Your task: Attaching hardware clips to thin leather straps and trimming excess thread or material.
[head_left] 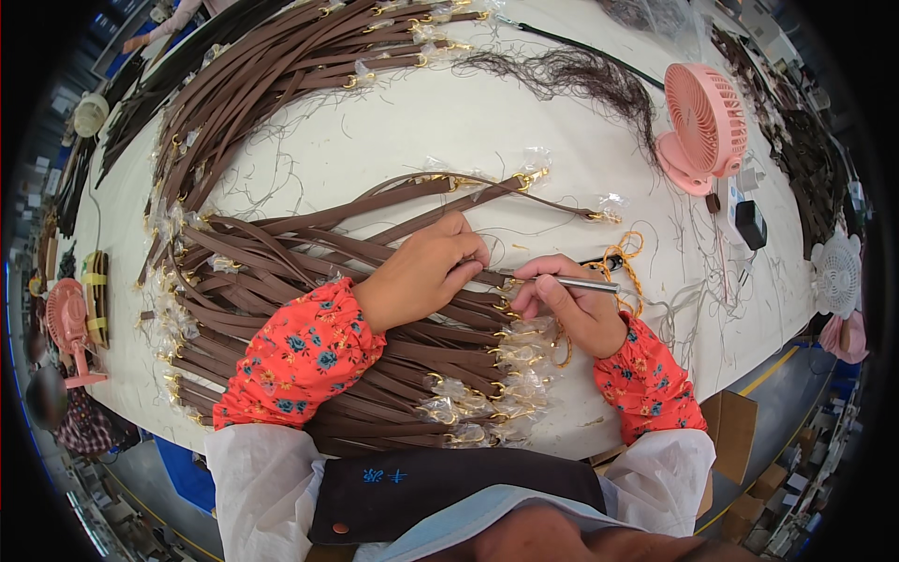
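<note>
Over a pile of brown straps (393, 365), my left hand (421, 272) is closed, thumb against bent fingers, on one brown strap (489, 278). Its end reaches toward my right hand (576, 304), whose fingers are wrapped round a slim silver pen-shaped tool (585, 283). The tool's tip is hidden by the fingers, close to the strap's end. Gold-coloured clasps in clear plastic wrap (524, 361) sit at the ends of the piled straps. Just beyond my right hand lies a twisted orange cord (629, 248) in loose loops.
A second bundle of brown straps (272, 84) curves across the far left. Loose dark threads (581, 80) lie at the far side of the white table (375, 136). A pink fan (698, 126) and a white power strip (735, 211) stand at the right. Cardboard boxes are at lower right.
</note>
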{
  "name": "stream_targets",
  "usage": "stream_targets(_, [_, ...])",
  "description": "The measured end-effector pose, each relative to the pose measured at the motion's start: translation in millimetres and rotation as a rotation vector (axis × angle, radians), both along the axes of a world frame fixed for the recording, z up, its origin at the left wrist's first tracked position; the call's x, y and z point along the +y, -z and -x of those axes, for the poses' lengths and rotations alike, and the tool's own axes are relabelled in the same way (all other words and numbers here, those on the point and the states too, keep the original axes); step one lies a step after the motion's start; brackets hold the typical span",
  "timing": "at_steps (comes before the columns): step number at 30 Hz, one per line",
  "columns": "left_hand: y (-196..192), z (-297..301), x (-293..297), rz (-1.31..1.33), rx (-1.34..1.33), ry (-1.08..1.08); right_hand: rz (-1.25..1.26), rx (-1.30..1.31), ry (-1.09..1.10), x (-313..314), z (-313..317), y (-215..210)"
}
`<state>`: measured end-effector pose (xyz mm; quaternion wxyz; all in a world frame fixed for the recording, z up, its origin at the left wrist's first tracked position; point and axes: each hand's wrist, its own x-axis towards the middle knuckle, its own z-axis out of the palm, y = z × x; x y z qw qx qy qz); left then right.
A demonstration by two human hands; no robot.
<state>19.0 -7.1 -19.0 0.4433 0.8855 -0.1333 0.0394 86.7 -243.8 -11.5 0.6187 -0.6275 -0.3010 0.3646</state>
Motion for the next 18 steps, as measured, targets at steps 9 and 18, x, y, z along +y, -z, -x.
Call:
stream_targets(9, [-1.4,-1.5,4.0,0.026,0.099,-0.019,0.043,-0.092,-0.029,1.9,-1.0,-0.2])
stream_targets(18, [-7.4,-2.7,6.3,0.054,0.195,0.014,0.049,-0.115,-0.036,2.4,-1.2,-1.2])
